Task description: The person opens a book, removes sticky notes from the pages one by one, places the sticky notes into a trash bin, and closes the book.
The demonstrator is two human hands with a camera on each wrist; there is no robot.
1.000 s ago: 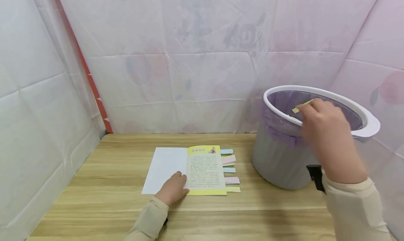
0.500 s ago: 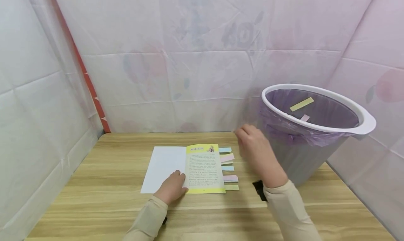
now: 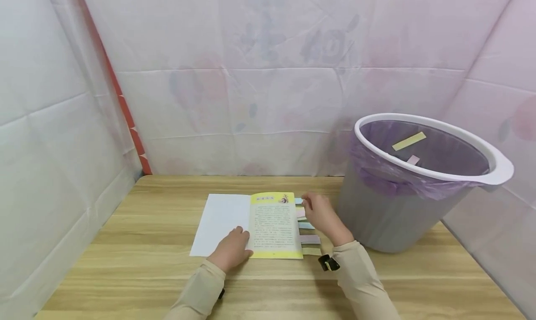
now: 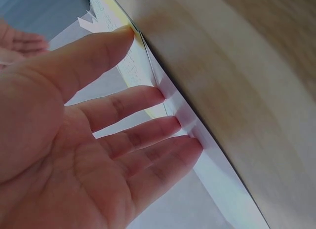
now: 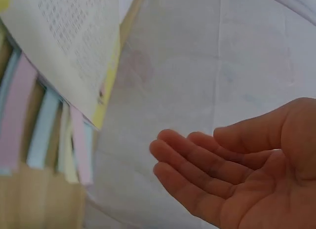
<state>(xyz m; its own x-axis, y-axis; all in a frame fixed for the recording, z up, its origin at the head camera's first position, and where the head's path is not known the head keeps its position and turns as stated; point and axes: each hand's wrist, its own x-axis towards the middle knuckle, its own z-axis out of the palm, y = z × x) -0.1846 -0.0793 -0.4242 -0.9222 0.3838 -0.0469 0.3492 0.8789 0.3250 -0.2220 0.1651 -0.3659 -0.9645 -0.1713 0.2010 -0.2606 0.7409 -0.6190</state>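
At the right edge of the open book, the right hand, loosely bent and holding nothing, is just beside the far blue tab. The left hand, fingers extended, rests on the book. The tab should prove light, flexible, tearable; grip its protruding end. On the wooden table, at right, the bin shows 2 strips; pale fabric stands beyond.

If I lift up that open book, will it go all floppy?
Probably: the open book looks thin, and its printed page curves along the top. The colored paper tabs might bend easily, since they're narrow strips sticking out sideways.
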